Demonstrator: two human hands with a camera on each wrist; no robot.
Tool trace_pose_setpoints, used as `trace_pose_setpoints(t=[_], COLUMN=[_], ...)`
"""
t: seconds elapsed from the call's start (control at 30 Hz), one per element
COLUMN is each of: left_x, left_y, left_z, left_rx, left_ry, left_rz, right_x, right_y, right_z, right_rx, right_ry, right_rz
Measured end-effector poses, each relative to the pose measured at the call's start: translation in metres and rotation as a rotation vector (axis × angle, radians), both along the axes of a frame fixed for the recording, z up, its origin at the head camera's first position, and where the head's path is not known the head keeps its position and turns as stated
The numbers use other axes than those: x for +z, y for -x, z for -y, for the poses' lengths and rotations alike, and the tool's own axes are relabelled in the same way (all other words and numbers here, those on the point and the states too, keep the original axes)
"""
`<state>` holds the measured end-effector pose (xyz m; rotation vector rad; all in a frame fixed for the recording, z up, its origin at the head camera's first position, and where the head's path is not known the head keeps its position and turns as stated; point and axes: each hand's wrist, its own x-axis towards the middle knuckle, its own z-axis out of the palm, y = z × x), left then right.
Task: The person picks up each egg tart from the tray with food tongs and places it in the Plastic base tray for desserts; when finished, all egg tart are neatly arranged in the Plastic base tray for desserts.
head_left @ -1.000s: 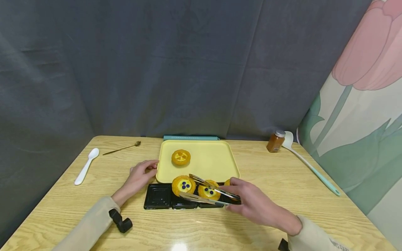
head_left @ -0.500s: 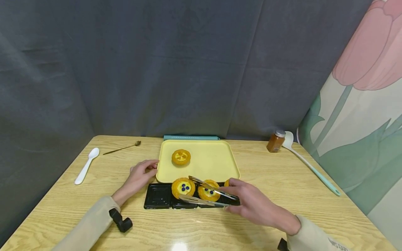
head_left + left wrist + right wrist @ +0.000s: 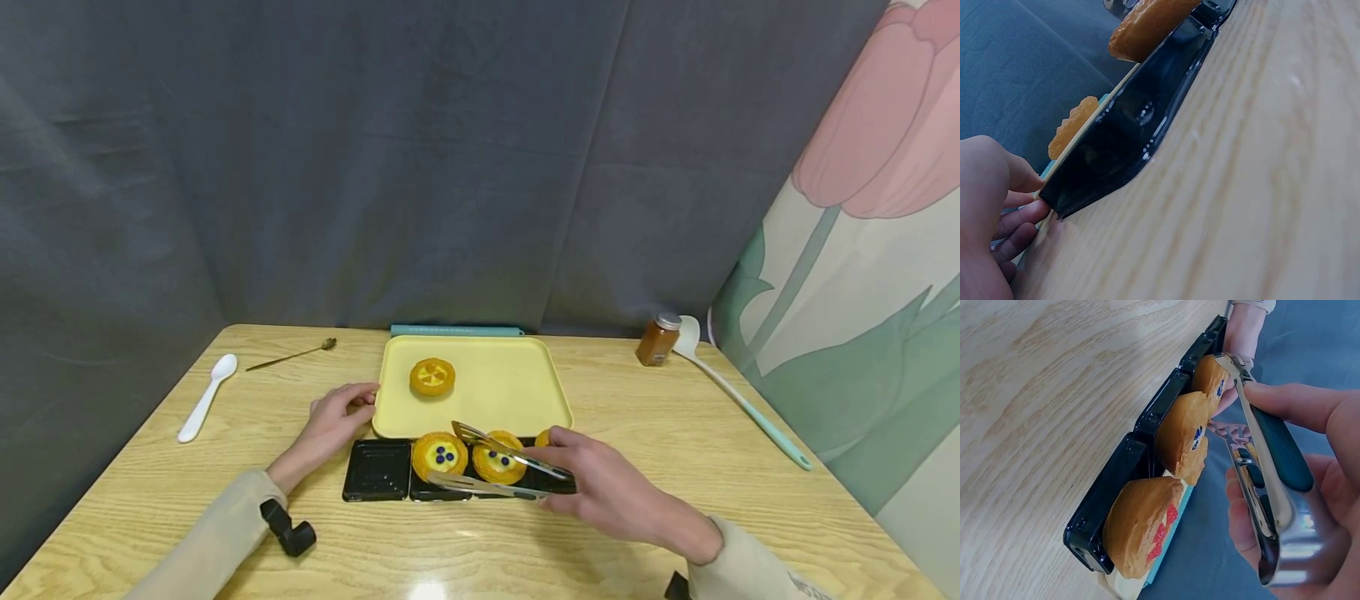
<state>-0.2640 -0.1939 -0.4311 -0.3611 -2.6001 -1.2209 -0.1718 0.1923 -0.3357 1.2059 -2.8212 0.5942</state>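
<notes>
My right hand (image 3: 611, 483) grips metal tongs (image 3: 487, 486) with dark grips. The tongs' arms stand apart, their tips near either side of a blueberry-topped egg tart (image 3: 440, 457), which sits in the second compartment of a black tray (image 3: 377, 471). Beside it, beneath the tongs, lies another blueberry tart (image 3: 498, 472). A tart with red topping (image 3: 1141, 528) fills the end compartment in the right wrist view; in the head view my hand mostly hides it. My left hand (image 3: 341, 421) pinches the left edge of a yellow tray (image 3: 517, 375), close to the black tray's corner.
One plain-topped tart (image 3: 432, 377) lies on the yellow tray. Behind that is a teal box (image 3: 456, 330). To the left are a white spoon (image 3: 207, 398) and a thin dark spoon (image 3: 292, 354). A spice jar (image 3: 658, 340) and a long spatula (image 3: 738, 396) lie right.
The left blueberry tart has come down slightly toward the near side, into its compartment. The tongs' tips have moved a little nearer and slightly apart. My left hand stays in place.
</notes>
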Motion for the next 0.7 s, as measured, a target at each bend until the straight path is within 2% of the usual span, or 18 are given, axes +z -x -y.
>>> trace_pose_setpoints(t=[0.33, 0.47, 0.7], left_x=[-0.001, -0.001, 0.000], left_y=[-0.001, -0.001, -0.001], left_z=[0.002, 0.001, 0.001], left_rx=[-0.004, -0.007, -0.011], left_ry=[-0.001, -0.002, -0.003], left_rz=[-0.004, -0.008, -0.011], right_x=[0.003, 0.003, 0.003], right_y=[0.001, 0.003, 0.013], right_z=[-0.005, -0.003, 0.003], right_rx=[-0.014, -0.053, -0.133], right_ry=[0.077, 0.108, 0.136], right_rz=[0.052, 0.038, -0.036])
